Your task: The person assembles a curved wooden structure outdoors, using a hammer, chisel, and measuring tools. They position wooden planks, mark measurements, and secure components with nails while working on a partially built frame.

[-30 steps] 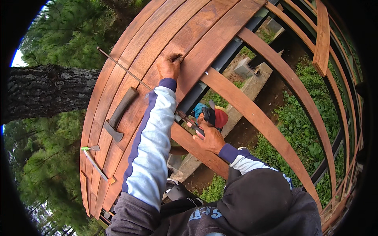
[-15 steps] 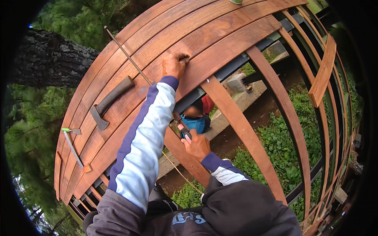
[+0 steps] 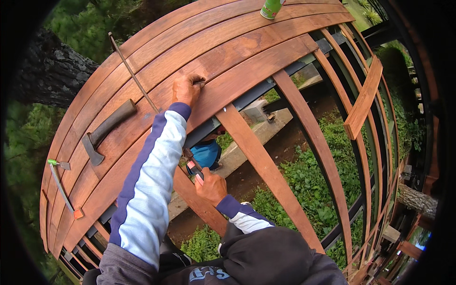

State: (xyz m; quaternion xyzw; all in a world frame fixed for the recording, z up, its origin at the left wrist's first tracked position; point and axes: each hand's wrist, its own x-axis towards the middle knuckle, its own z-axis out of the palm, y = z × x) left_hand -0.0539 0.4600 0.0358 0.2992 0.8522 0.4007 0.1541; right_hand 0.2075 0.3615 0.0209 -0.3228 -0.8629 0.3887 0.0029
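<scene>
My left hand (image 3: 186,90) rests on the reddish-brown deck planks (image 3: 237,66), its fingers closed in a pinch. Whatever is between them is too small or hidden to make out. Lower and to the right, my right hand (image 3: 212,187) grips what looks like a hammer (image 3: 195,168) with a red and black handle. Its dark head is partly hidden beside my left sleeve, near the edge of the laid planks. Left of my left arm, a hatchet (image 3: 111,123) with a wooden handle lies on the planks. A thin metal bar (image 3: 130,71) lies beyond it.
A green can (image 3: 271,8) stands at the far edge. A hacksaw-like tool (image 3: 61,187) lies at far left. Spaced boards (image 3: 266,166) cross open gaps over plants and soil on the right, with a loose board (image 3: 365,97) across them. A person in blue (image 3: 205,153) is below the deck.
The whole view has shifted, so the deck and tools appear farther left and more of the green can shows. The person below is more hidden. Both hands keep nearly the same pose.
</scene>
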